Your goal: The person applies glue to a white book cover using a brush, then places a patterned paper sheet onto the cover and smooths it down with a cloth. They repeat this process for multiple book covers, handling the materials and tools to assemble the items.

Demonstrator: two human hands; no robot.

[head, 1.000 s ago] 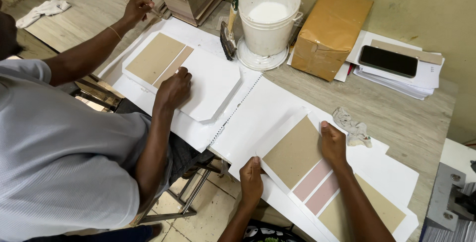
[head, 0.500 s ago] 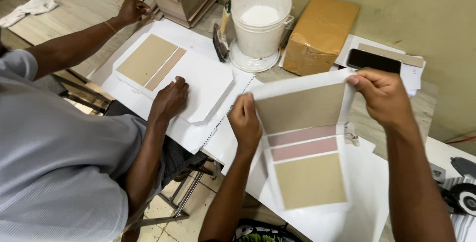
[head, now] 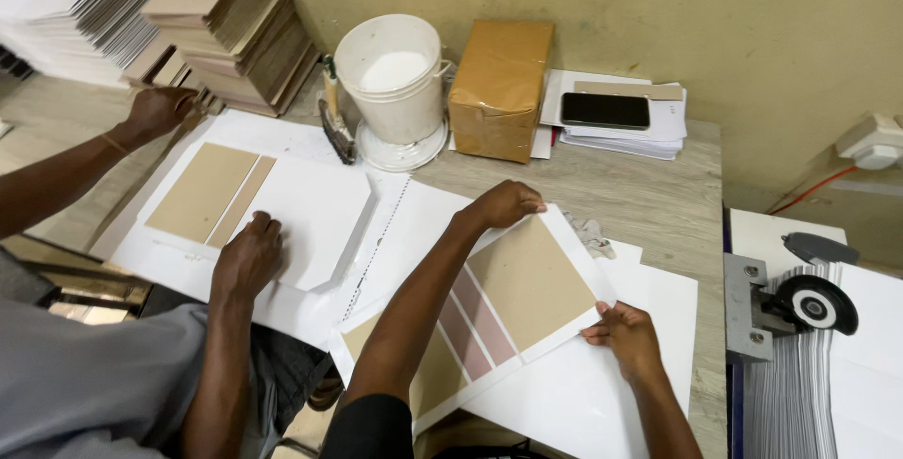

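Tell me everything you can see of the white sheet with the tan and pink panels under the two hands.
The white sheet is stiff-looking paper lying flat and skewed on other white sheets at the table's near edge. On it lie a large tan board panel, two narrow pink strips and a second tan panel, mostly hidden by the forearm. The left hand presses its far corner; the right hand holds its right edge.

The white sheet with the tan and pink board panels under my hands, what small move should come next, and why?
Probably press and smooth the white sheet with tan and pink board panels flat. It lies askew on the larger white sheets, its near edge overhanging the wooden table. The left hand rests at its far corner and the right hand pinches its right edge, so both are placed to settle it.
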